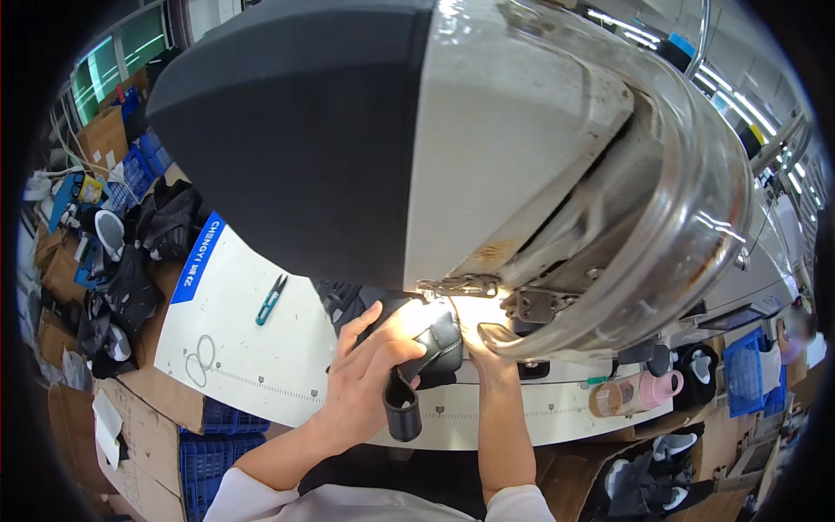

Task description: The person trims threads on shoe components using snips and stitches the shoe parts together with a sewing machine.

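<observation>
My left hand [370, 361] grips a black leather-like piece [444, 341] with a light stitched seam, its thumb and fingers curled over the near side. From that piece a black loop-shaped strap end [403, 414] hangs down by my left wrist. A large sewing machine [513, 148], dark on the left and pale on the right, looms over the work and covers its far part. My right hand [492, 350] reaches under the machine's head beside the piece. Bright lamp light and the machine hide its fingers.
Teal thread snips [271, 301] and a thin clear ring [206, 350] lie on the white table [252, 348] to the left. A pink-capped bottle [633, 393] rests on its side at the right. Black pieces [130, 283], boxes and blue crates [744, 374] crowd both sides.
</observation>
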